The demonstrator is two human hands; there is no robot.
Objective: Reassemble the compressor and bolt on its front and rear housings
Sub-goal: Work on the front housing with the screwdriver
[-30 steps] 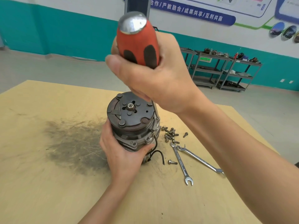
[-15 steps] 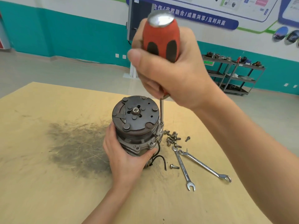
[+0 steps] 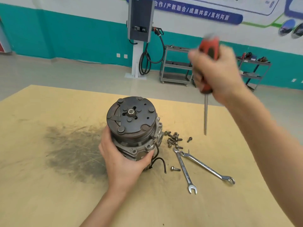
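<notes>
Orange screwdriver (image 3: 207, 66) gripped in right hand (image 3: 214, 76), left hand (image 3: 124, 159) clasping compressor (image 3: 134, 126) — best keep it steady, set the tip squarely.

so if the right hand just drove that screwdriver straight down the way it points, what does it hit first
Probably bare table, just right of the loose bolts and clear of the compressor. Depth is uncertain from this one view, so the tip may land nearer the bolts.

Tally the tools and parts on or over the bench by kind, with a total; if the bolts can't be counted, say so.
Compressor: 1, upright, gripped by the left hand
Screwdriver: 1, held by the right hand above the table
Wrenches: 2
Loose bolts apart from the pile: 2
Bolt pile: 1 cluster, bolts overlap, number unclear
Total: 7 entries, counting the pile as one
</notes>
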